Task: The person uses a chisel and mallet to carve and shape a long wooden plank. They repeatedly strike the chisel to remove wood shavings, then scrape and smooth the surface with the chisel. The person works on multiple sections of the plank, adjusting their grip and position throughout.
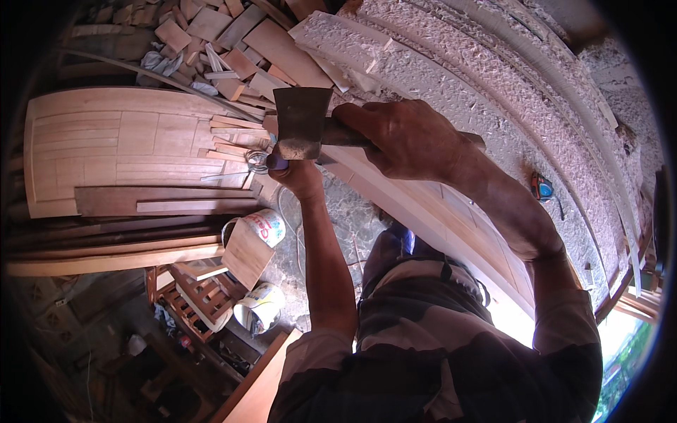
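My right hand (416,137) is closed around the wooden handle of a hatchet (300,120). The broad dark blade points left, and the handle's end sticks out past my wrist. Just below the blade, my left hand (303,180) is closed on a tool with a purple handle (277,163). Only the handle's end shows clearly; the hatchet head partly covers it, so its kind is hidden. Beneath both hands, a long pale wooden piece (416,194) lies along the edge of the rough whitish bench (451,92).
An orange and blue tape measure (541,187) rests on the bench at right. Wood offcuts (264,46) are heaped at the far left. A panelled wooden door (151,134) and stacked boards (141,257) lie left. Two white buckets (270,224) (259,310) stand on the floor.
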Tool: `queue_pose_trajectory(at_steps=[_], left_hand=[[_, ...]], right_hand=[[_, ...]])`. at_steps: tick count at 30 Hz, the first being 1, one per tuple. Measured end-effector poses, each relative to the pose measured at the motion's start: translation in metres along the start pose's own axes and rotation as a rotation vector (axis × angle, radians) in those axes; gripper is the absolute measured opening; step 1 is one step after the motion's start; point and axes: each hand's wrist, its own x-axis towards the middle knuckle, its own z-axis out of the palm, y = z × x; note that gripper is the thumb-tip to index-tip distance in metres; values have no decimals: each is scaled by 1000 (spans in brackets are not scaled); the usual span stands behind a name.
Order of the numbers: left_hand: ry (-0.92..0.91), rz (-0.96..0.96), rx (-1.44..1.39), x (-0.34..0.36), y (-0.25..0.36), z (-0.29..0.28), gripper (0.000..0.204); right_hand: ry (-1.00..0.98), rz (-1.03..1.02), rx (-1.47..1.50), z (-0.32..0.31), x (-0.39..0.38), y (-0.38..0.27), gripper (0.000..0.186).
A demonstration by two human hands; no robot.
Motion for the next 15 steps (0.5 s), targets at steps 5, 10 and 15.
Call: queue_pose_trajectory(at_steps=[5,10,15], left_hand=[[0,110,121,2,-1,7,14],[115,82,15,3,7,20,17],[49,121,112,-4,14,20,30]], right_hand=[[-11,-25,-28,-2,4,-1,54],[14,-129,-129,-12,17,-16,49],[106,-243,-113,-26,27,-35,40]])
